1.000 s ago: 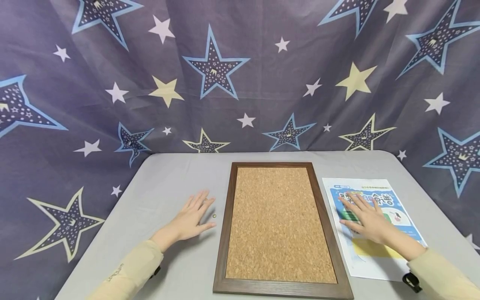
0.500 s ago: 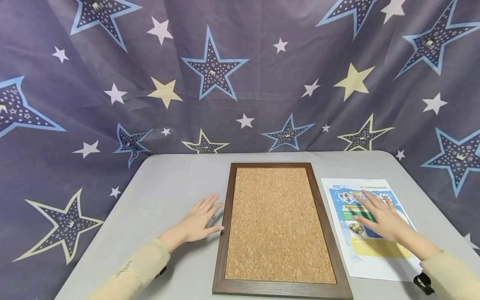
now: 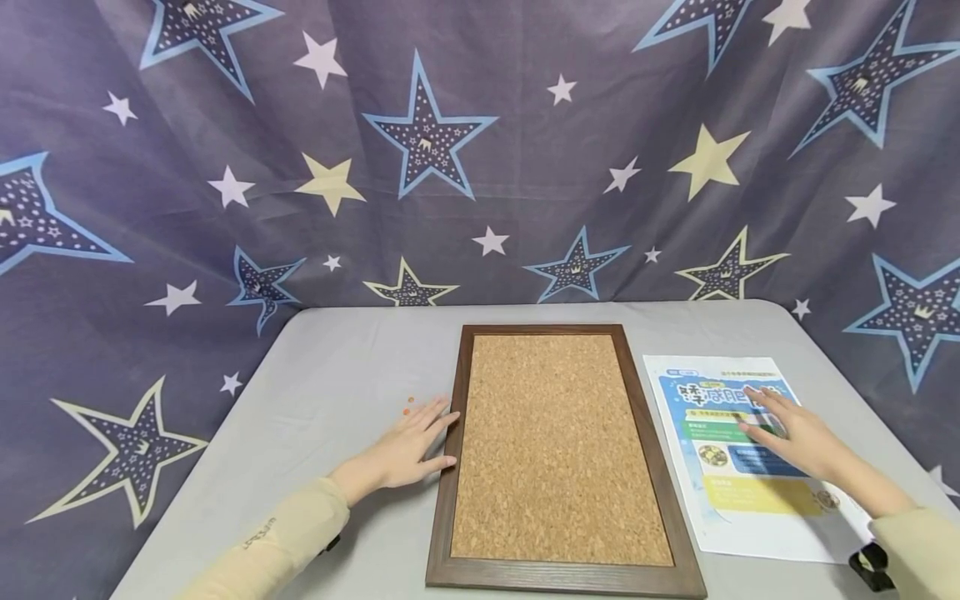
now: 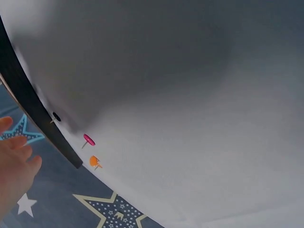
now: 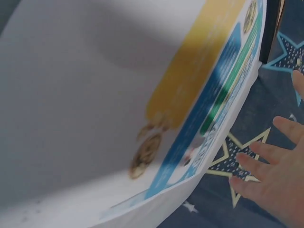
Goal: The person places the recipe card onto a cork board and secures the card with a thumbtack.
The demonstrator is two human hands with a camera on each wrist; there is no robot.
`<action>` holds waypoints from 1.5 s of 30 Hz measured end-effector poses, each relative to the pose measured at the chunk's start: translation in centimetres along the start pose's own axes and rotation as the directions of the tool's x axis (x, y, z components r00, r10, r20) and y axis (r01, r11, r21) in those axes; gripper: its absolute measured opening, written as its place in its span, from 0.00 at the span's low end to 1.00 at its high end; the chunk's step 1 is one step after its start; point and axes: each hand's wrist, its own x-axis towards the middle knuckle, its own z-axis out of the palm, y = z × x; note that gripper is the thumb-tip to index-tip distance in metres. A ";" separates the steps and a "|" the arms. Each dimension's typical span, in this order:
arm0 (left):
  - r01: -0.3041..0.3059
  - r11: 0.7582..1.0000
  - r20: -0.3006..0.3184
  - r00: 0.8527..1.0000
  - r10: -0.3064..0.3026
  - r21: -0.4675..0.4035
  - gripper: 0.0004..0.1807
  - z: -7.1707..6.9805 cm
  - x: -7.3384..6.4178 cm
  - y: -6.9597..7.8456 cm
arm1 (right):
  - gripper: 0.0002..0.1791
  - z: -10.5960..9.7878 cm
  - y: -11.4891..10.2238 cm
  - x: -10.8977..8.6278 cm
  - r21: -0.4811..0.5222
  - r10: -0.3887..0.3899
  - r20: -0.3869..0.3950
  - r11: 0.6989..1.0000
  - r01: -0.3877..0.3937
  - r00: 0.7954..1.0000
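A framed cork board [image 3: 558,450] lies flat on the table. My left hand [image 3: 401,446] is spread at its left edge, with fingertips over the brown frame [image 3: 446,500]; contact cannot be told. Beside that edge, the left wrist view shows a black push pin [image 4: 56,117], a pink push pin [image 4: 89,139] and an orange push pin [image 4: 94,161]. My right hand [image 3: 813,450], fingers extended, hovers above the printed poster [image 3: 738,533] and holds nothing. It covers part of the title. The left hand is likewise holding nothing.
The grey table [image 3: 337,358] reaches back to a star-patterned curtain [image 3: 525,167], which also hangs on both sides. The poster lies right of the cork board, with a narrow gap between them.
My left hand has moved right to the cork board's frame, and orange spots now show beyond its fingers. My right hand has moved right across the poster, uncovering more of its print.
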 end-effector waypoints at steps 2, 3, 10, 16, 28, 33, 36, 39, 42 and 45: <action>0.000 1.000 0.011 1.000 0.000 -0.003 0.36 0.0 0.0 0.1 | 0.35 -0.2 0.4 0.0 0.026 0.022 0.020 0.999 -0.023 1.000; 0.001 1.000 0.017 1.000 -0.001 -0.002 0.35 0.0 0.1 0.1 | 0.35 -0.2 0.7 -0.1 0.038 0.030 0.024 0.999 -0.030 0.999; -0.003 1.000 0.056 0.998 0.002 0.022 0.34 0.3 0.2 0.4 | 0.35 -0.1 2.3 -0.5 0.097 0.093 0.059 0.990 -0.099 0.994; 0.000 1.000 0.080 0.997 0.000 0.006 0.34 0.6 0.1 0.6 | 0.35 -0.1 3.7 -0.9 0.111 0.138 0.072 0.983 -0.146 0.988; -0.027 1.000 0.077 0.997 0.027 -0.002 0.33 0.8 0.0 0.8 | 0.36 -0.3 5.2 -1.2 0.074 0.172 0.055 0.982 -0.176 0.984; -0.023 1.000 0.088 0.996 0.022 0.005 0.33 0.9 0.0 0.8 | 0.36 -0.3 5.6 -1.2 0.067 0.191 0.058 0.978 -0.195 0.980; -0.015 1.000 0.101 0.995 0.014 0.009 0.33 0.9 0.0 0.8 | 0.35 -0.2 5.8 -1.3 0.071 0.193 0.052 0.978 -0.196 0.980; -0.010 1.000 0.106 0.994 0.009 0.007 0.33 1.0 0.0 0.8 | 0.35 0.0 6.1 -1.3 0.081 0.200 0.041 0.976 -0.202 0.979; -0.011 1.000 0.103 0.995 0.011 0.000 0.33 0.9 0.0 0.8 | 0.36 0.2 6.4 -1.2 0.101 0.216 0.045 0.970 -0.219 0.975; -0.007 1.000 0.101 0.995 0.008 -0.010 0.33 0.9 0.0 0.8 | 0.38 0.2 6.5 -1.1 0.114 0.229 0.047 0.966 -0.233 0.972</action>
